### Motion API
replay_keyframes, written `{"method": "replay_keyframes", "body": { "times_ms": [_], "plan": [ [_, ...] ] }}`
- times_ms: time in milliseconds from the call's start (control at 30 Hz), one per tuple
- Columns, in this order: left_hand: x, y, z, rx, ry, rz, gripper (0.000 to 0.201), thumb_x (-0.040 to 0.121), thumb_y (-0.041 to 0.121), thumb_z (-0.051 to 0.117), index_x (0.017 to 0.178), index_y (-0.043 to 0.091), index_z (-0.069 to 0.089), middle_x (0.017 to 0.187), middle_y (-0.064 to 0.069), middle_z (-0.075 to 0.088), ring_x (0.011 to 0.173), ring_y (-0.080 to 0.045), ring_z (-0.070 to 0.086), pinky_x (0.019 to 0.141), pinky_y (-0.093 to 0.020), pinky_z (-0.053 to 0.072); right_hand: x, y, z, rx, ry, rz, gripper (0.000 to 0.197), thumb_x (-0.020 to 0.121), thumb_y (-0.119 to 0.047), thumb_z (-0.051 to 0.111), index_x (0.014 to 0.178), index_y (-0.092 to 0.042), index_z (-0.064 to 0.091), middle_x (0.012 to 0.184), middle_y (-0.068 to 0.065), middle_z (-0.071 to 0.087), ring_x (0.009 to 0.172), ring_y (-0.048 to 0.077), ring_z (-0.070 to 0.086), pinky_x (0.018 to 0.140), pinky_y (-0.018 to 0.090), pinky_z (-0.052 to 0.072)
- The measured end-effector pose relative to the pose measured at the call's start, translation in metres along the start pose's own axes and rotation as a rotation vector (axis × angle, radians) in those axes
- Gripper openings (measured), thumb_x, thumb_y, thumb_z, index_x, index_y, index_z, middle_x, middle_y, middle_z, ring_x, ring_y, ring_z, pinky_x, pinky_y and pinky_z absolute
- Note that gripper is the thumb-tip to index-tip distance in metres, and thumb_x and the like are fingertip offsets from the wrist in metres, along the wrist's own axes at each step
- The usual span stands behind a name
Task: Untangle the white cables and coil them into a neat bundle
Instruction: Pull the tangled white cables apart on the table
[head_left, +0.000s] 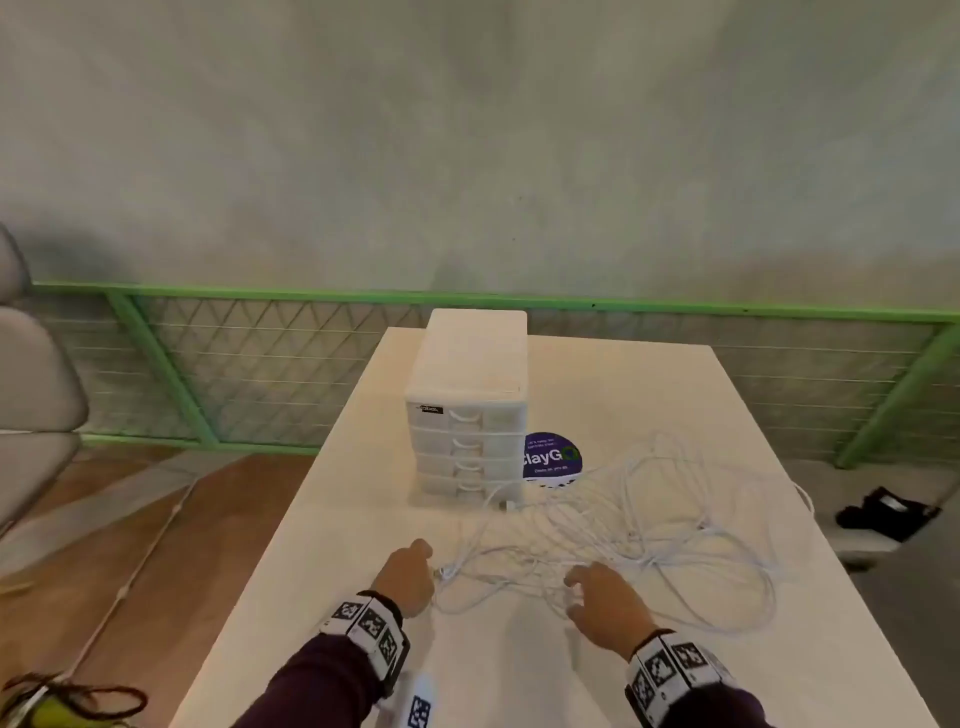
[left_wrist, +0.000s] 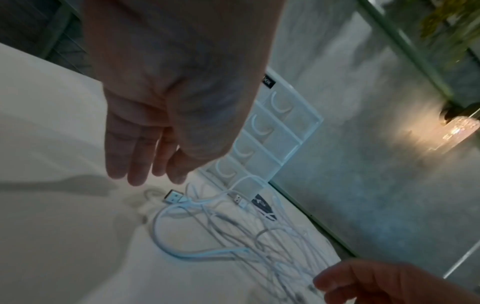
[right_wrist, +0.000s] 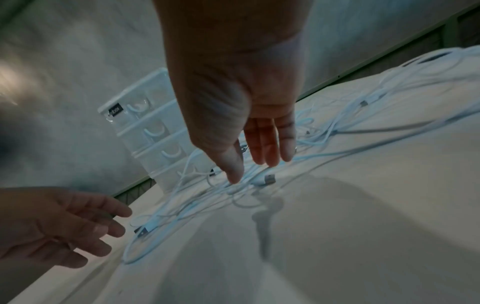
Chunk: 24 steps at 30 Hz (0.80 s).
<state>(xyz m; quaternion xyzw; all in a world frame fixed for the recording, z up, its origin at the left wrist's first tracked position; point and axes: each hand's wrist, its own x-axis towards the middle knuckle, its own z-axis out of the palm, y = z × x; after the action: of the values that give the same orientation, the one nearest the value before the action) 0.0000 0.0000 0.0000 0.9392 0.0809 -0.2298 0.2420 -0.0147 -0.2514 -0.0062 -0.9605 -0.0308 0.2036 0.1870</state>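
Both hands hover low over the white table (head_left: 311, 597). Left hand (head_left: 408, 574), fingers straight and relaxed, holds nothing, just above a USB plug (left_wrist: 173, 196). Right hand (head_left: 605, 603) likewise loose and empty over the tangled white cables (head_left: 639, 525), sprawled across the table's right half beside the small drawer unit (head_left: 467, 410).

Dark purple sleeves (head_left: 322, 675) cover both arms; each wrist carries a black band (head_left: 370, 631) faced with white square tags bearing black-and-white checkered markers (head_left: 670, 662); hands bare.
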Motion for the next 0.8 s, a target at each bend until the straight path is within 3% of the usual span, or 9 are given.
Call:
{"method": "replay_keyframes", "body": {
  "times_ms": [100,267,333,400,467,533,600,700,800],
  "plan": [
    [0.012,-0.004,0.0,0.0,-0.029,0.001,0.037,0.096,0.016,0.043,0.132,0.012,0.041,0.13,-0.014,0.054,0.116,-0.026,0.053,0.088,-0.027,0.043,0.01,-0.005,0.009,-0.009,-0.014,0.038,0.037,0.09,-0.026,0.048,0.127,-0.019,0.046,0.132,0.005,0.046,0.124,0.022,0.045,0.099,0.029,0.037],
    [0.026,0.002,0.008,0.012,-0.083,0.1,0.035,0.092,0.016,0.047,0.127,0.014,0.052,0.127,-0.007,0.058,0.116,-0.021,0.053,0.091,-0.022,0.039,0.02,-0.004,0.016,-0.037,-0.018,0.085,0.03,0.087,-0.029,0.052,0.115,-0.018,0.054,0.122,0.005,0.053,0.114,0.023,0.052,0.093,0.031,0.043],
    [0.031,0.004,0.014,-0.094,-0.101,0.111,0.021,0.09,0.02,0.053,0.11,0.019,0.06,0.107,-0.004,0.063,0.094,-0.014,0.056,0.073,-0.012,0.042,0.02,-0.005,0.013,-0.079,-0.031,0.097,0.026,0.087,-0.032,0.051,0.109,-0.021,0.059,0.112,0.003,0.056,0.111,0.023,0.054,0.091,0.03,0.041],
    [0.034,0.009,0.017,-0.174,-0.088,0.136,0.009,0.087,0.02,0.058,0.08,0.025,0.06,0.078,0.004,0.061,0.069,-0.007,0.054,0.054,-0.006,0.038,0.02,-0.006,0.009,-0.116,-0.038,0.09,0.013,0.087,-0.035,0.049,0.085,-0.029,0.061,0.09,-0.003,0.052,0.11,0.021,0.056,0.092,0.03,0.039],
    [0.038,0.013,0.021,-0.215,-0.088,0.151,0.022,0.086,0.019,0.059,0.068,0.03,0.057,0.065,0.011,0.056,0.06,-0.002,0.05,0.055,-0.006,0.037,0.02,-0.01,0.005,-0.115,-0.056,0.108,0.021,0.087,-0.034,0.046,0.067,-0.03,0.047,0.083,-0.005,0.045,0.108,0.02,0.056,0.092,0.032,0.037],
    [0.038,0.019,0.022,-0.23,-0.108,0.175,0.026,0.088,0.019,0.056,0.067,0.033,0.056,0.062,0.014,0.054,0.058,0.001,0.049,0.06,-0.009,0.037,0.023,-0.011,0.005,-0.082,-0.048,0.106,0.019,0.086,-0.03,0.044,0.066,-0.029,0.043,0.086,-0.005,0.047,0.106,0.02,0.057,0.094,0.033,0.036],
    [0.038,0.026,0.023,-0.277,-0.145,0.169,0.03,0.09,0.013,0.051,0.068,0.032,0.055,0.062,0.012,0.053,0.054,0.0,0.048,0.055,-0.007,0.037,0.026,-0.01,0.004,-0.027,-0.045,0.095,0.024,0.085,-0.026,0.043,0.061,-0.029,0.039,0.083,-0.006,0.051,0.102,0.018,0.059,0.092,0.032,0.037],
    [0.032,0.038,0.023,-0.509,-0.213,0.071,0.029,0.088,-0.001,0.041,0.071,0.018,0.055,0.058,0.001,0.052,0.044,-0.005,0.049,0.044,-0.013,0.038,0.032,-0.01,0.0,0.085,-0.043,0.067,0.016,0.085,-0.024,0.043,0.07,-0.027,0.047,0.075,-0.006,0.052,0.091,0.019,0.061,0.083,0.028,0.044],
    [0.029,0.051,0.02,-0.834,-0.305,-0.041,0.016,0.093,0.01,0.047,0.079,0.011,0.053,0.062,-0.003,0.055,0.045,-0.009,0.051,0.046,-0.015,0.038,0.035,-0.006,-0.005,0.148,-0.045,0.012,0.019,0.083,-0.022,0.051,0.097,-0.024,0.063,0.076,-0.011,0.053,0.085,0.012,0.051,0.077,0.023,0.04]
  ]
}}
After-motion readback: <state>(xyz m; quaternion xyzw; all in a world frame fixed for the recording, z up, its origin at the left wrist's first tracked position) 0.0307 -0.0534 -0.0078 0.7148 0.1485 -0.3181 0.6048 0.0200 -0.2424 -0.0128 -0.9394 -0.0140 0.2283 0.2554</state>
